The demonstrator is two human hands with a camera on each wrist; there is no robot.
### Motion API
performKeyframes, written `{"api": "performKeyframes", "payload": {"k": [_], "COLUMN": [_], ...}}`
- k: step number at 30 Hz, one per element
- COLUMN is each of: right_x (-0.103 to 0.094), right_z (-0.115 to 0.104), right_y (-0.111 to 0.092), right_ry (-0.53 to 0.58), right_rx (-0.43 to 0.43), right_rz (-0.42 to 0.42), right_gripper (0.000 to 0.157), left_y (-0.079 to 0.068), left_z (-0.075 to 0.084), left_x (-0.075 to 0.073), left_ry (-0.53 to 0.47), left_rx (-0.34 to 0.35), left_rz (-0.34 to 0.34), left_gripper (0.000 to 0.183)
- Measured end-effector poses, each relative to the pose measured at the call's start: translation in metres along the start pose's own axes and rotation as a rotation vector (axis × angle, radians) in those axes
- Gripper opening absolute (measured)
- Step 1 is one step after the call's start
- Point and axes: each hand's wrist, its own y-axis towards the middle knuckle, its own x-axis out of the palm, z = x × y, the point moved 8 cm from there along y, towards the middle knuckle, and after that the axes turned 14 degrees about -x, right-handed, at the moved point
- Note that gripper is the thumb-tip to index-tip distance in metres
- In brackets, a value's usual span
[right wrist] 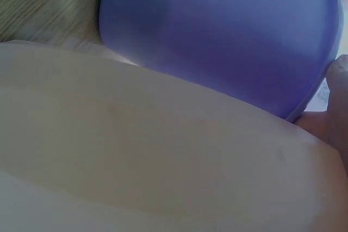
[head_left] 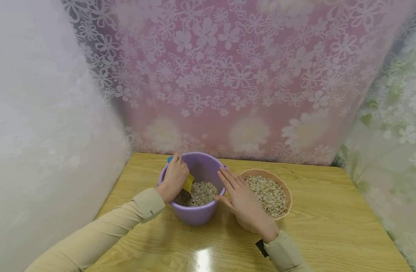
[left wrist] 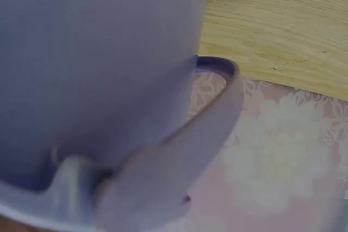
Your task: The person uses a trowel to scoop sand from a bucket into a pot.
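Note:
A purple bucket (head_left: pixel 194 217) stands on the table, with pale gravel (head_left: pixel 204 193) and some darker grains inside. My left hand (head_left: pixel 176 175) reaches over its left side and grips a small trowel with a yellow blade (head_left: pixel 189 184) and a blue handle end (head_left: pixel 169 159). The blade points down at the gravel; its tip is hard to make out. With fingers extended, my right hand (head_left: pixel 243 202) rests at the bucket's right rim, thumb at the near edge. In the left wrist view the bucket's handle (left wrist: pixel 201 129) fills the middle, and the left hand is out of sight.
Right beside the bucket, partly behind my right hand, sits a peach-coloured bowl (head_left: pixel 289 198) full of similar gravel. The wooden table (head_left: pixel 330 219) meets a pink flowered curtain (head_left: pixel 208 94) at the back. Pale sheets hang on both sides.

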Motion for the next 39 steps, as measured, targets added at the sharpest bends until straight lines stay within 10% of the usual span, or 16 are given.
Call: {"api": "performKeyframes", "payload": {"k": [12,25,39], "right_x": [0.003,0.002,0.001], "right_z": [-0.001,-0.002,-0.002], "right_y": [-0.006,-0.004,-0.003], "right_ry": [0.035,0.041,0.064], "right_rx": [0.03,0.034,0.031], "right_rz": [-0.027,-0.027,-0.013], "right_gripper": [0.074,0.075,0.075], "left_y": [0.005,0.008,0.01], "left_z": [0.012,0.008,0.02], "left_x": [0.013,0.009,0.001], "left_ry": [-0.05,-0.225,-0.225], "left_rx": [0.016,-0.094,0.015], "left_rz": [-0.035,0.07,0.173], "left_gripper": [0.019,0.028,0.028]}}
